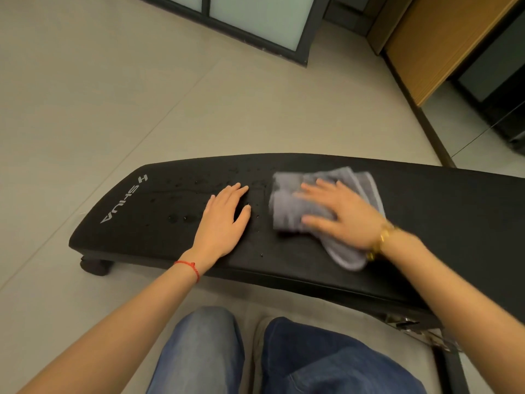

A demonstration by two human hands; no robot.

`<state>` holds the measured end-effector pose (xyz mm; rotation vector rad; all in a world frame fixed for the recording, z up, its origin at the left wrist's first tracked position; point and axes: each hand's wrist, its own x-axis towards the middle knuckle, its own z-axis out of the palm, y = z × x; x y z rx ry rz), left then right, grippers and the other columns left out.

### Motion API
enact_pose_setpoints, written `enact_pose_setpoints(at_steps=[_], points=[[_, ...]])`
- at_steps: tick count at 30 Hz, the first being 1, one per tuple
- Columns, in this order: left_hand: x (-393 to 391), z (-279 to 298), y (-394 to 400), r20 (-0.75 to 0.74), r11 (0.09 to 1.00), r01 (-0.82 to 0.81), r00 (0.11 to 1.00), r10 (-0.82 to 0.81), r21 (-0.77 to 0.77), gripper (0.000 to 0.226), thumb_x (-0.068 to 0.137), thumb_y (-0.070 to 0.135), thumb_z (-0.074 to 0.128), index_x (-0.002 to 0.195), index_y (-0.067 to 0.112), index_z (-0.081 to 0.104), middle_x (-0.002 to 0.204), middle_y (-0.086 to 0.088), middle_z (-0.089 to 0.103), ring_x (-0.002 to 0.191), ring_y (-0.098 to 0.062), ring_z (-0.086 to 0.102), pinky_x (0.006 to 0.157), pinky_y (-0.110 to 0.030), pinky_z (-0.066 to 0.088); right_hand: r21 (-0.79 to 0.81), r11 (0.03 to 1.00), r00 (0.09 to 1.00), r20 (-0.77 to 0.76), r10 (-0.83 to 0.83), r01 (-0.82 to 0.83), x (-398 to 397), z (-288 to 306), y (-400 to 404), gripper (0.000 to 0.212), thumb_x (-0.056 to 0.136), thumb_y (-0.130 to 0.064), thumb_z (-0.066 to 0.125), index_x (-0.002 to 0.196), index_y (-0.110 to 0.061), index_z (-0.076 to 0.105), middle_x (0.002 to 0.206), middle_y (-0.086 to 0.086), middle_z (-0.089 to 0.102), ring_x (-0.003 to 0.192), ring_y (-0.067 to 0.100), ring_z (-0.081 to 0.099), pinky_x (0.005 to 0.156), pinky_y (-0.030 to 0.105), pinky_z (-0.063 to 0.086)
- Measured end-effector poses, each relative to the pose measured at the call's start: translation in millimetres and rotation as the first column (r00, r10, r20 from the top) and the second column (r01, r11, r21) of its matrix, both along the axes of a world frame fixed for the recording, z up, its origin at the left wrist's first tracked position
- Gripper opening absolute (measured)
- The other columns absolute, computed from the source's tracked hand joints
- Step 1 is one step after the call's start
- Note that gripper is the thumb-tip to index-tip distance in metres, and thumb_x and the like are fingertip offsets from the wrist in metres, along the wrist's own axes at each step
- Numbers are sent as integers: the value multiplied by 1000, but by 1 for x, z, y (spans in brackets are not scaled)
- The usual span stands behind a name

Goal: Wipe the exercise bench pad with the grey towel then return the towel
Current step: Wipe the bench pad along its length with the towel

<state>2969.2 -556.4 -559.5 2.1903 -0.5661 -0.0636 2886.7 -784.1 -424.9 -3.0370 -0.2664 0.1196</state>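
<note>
prob. a home rm w/ gym gear: black exercise bench pad [312, 268], tiled floor [142, 109], wood cabinet [443, 41].

Right hand [345, 213] motion-blurred; its palm hides the middle of the grey towel [287, 207]. Worktop pad [443, 211] cut off at the 3 o'clock edge. Frame under pad mostly hidden; one foot [95, 265] shows at 8 o'clock.
</note>
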Motion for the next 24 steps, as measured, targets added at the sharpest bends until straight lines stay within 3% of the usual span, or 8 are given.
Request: enact_pose_setpoints(at_steps=[4,8,12,14,16,19,21,24], points=[[-1,4,1,-10,1000,-5,1000,5,12,50,102,41,35,150,28,33,159,9,28,150,-9,16,125,-38,8,-131,948,957,45,-286,289,77,-13,-25,60,92,-62,38,146,-37,31,158,-4,25,148,23,13,120,46,3],[1,2,1,-1,1000,-1,1000,1,8,50,102,39,37,150,27,34,159,7,29,149,-10,17,124,-38,10,-79,994,997,47,-65,69,19,-15,17,59,90,-60,40,144,-37,34,156,-5,28,147,20,16,119,41,2],[1,1,1,4,1000,5,1000,-5,4,50,102,39,37,150,26,34,159,7,29,150,-11,17,124,-39,9,-48,992,993,-24,120,-121,-64,-7,40,59,91,-68,32,146,-48,24,156,-22,15,147,2,3,120,32,-4],[0,2,1,4,1000,4,1000,-4,11,50,102,39,36,150,26,33,159,7,28,150,-11,16,124,-38,9,0,996,995,-52,89,-89,-51,1,23,62,88,-70,33,144,-45,30,155,-21,22,147,3,9,122,34,2],[-1,3,0,1,1000,2,1000,-2,10,50,102,39,36,150,26,33,159,8,28,150,-10,16,125,-38,8,6,1000,1000,15,-11,11,-9,4,-3,71,83,-74,33,143,-36,38,154,-12,32,146,14,20,121,41,10],[-1,5,1,-7,1000,-4,1000,4,13,51,102,41,36,150,27,33,159,8,28,150,-10,16,125,-39,9,-88,961,965,21,-263,264,57,-3,-18,62,92,-60,40,146,-31,33,157,-4,27,148,22,15,120,42,4],[-1,5,0,-5,1000,-1,1000,1,4,51,101,40,37,150,27,33,159,8,28,149,-10,17,125,-39,10,-138,959,969,23,-246,246,62,-13,-1,58,94,-54,41,147,-33,31,158,-4,24,148,22,13,120,42,0],[0,2,1,1,1000,5,1000,-5,-17,50,101,38,39,150,26,35,158,6,30,149,-11,19,124,-40,11,-97,995,1000,19,-25,27,6,-19,38,58,93,-57,39,147,-39,29,158,-10,22,148,15,10,120,37,-2]])
